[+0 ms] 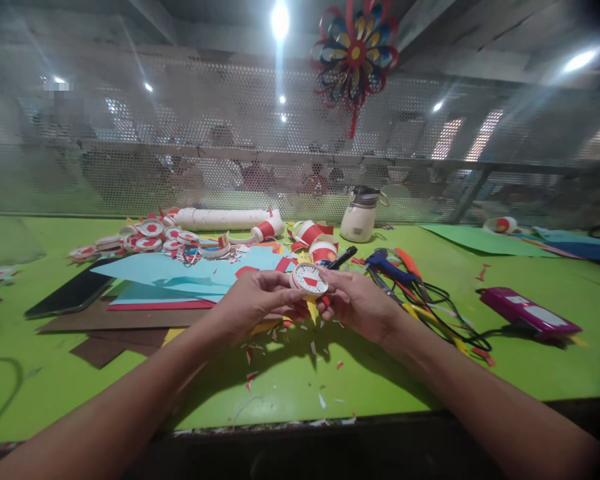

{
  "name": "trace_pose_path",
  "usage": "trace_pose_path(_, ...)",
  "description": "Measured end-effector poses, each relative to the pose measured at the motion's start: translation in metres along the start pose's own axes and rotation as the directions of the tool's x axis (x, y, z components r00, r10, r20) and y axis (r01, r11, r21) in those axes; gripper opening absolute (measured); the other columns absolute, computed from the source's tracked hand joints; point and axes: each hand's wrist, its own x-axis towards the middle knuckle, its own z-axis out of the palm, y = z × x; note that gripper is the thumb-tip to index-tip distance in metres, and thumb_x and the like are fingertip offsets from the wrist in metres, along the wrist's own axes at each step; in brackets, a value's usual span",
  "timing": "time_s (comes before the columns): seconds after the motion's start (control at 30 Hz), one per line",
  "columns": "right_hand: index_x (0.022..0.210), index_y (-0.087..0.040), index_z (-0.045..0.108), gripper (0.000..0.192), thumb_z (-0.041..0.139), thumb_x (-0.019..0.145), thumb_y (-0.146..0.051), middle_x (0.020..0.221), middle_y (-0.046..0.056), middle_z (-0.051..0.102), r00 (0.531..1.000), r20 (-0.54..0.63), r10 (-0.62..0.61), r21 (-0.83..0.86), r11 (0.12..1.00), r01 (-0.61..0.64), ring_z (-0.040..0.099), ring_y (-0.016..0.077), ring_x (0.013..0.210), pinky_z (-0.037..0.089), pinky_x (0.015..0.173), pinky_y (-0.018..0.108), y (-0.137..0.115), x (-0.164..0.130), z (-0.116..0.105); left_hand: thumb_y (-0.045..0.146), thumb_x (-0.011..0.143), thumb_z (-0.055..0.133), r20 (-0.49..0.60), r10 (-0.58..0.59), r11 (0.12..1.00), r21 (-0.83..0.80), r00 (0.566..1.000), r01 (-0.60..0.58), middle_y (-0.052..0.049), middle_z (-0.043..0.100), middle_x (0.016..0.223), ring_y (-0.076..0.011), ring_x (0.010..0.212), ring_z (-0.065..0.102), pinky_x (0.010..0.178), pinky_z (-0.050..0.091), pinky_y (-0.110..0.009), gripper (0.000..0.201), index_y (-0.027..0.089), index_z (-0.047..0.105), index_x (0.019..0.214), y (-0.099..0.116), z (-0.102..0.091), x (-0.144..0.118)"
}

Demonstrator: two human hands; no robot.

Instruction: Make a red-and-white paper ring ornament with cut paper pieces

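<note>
White-and-red round paper disc (309,279) is pinched between both hands, left hand (260,300) and right hand (356,303) equally near, above the green surface (290,387), face tilted upward.

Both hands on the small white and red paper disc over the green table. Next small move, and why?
Probably set the paper disc down with the finished discs at the far left. The left hand and right hand pinch it from either side above the green table. It looks much like those in the pile, so it may be done. Whether its yellow piece is fixed, I cannot tell.
</note>
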Motion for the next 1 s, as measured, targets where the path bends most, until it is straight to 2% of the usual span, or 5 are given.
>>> trace_pose_path(0.2, 0.086, -0.012, 0.066, 0.021, 0.062, 0.08, -0.032, 0.066, 0.002, 0.058, 0.999, -0.004, -0.047, 0.023, 0.999, 0.047, 0.051, 0.0082, 0.054, 0.045, 0.05, 0.021, -0.005, -0.004, 0.006, 0.026, 0.072, 0.069, 0.05, 0.107, 0.989, 0.101, 0.993, -0.112, -0.007, 0.068, 0.073, -0.0154, 0.066, 0.063, 0.069, 0.049, -0.032, 0.016, 0.013, 0.067, 0.081, 0.002, -0.001, -0.002)
trace_pose_path(0.4, 0.079, -0.016, 0.062, 0.019, 0.065, 0.077, -0.035, 0.07, 0.002, 0.061, 0.978, -0.098, -0.186, -0.091, 0.98, 0.177, 0.055, 0.0112, 0.059, 0.047, 0.052, 0.026, -0.006, -0.006, 0.009, 0.031, 0.077, 0.061, 0.14, 0.07, 0.997, -0.05, 0.988, -0.064, -0.009, 0.063, 0.101, -0.0193, 0.083, 0.06, 0.076, 0.047, -0.033, 0.022, 0.016, 0.065, 0.092, 0.003, -0.007, -0.003)
trace_pose_path(0.6, 0.082, -0.017, 0.062, 0.021, 0.063, 0.079, -0.037, 0.074, 0.002, 0.061, 0.947, -0.08, -0.311, -0.27, 0.921, 0.28, 0.057, 0.0108, 0.059, 0.048, 0.057, 0.028, -0.002, -0.007, 0.011, 0.038, 0.081, 0.057, 0.067, 0.118, 0.991, -0.069, 0.991, -0.113, -0.008, 0.063, 0.088, -0.0153, 0.078, 0.056, 0.07, 0.045, -0.026, 0.026, 0.014, 0.065, 0.089, 0.004, -0.003, 0.001)
trace_pose_path(0.8, 0.082, -0.017, 0.062, 0.022, 0.062, 0.079, -0.038, 0.071, 0.001, 0.061, 0.955, -0.067, -0.288, -0.322, 0.912, 0.253, 0.057, 0.0105, 0.059, 0.045, 0.057, 0.026, -0.002, -0.008, 0.01, 0.037, 0.073, 0.068, -0.074, -0.035, 0.998, -0.049, 0.997, 0.032, -0.002, 0.062, 0.076, -0.0085, 0.064, 0.055, 0.061, 0.044, -0.021, 0.023, 0.016, 0.065, 0.083, 0.006, 0.0, -0.001)
trace_pose_path(1.0, 0.074, -0.017, 0.064, 0.025, 0.059, 0.081, -0.041, 0.069, 0.002, 0.061, 0.944, -0.07, -0.321, -0.378, 0.884, 0.273, 0.056, 0.0129, 0.063, 0.046, 0.064, 0.03, 0.0, -0.004, 0.004, 0.039, 0.073, 0.067, -0.058, -0.035, 0.999, 0.015, 0.998, 0.036, -0.004, 0.064, 0.079, -0.0094, 0.067, 0.056, 0.065, 0.044, -0.022, 0.025, 0.016, 0.067, 0.084, 0.0, -0.002, 0.001)
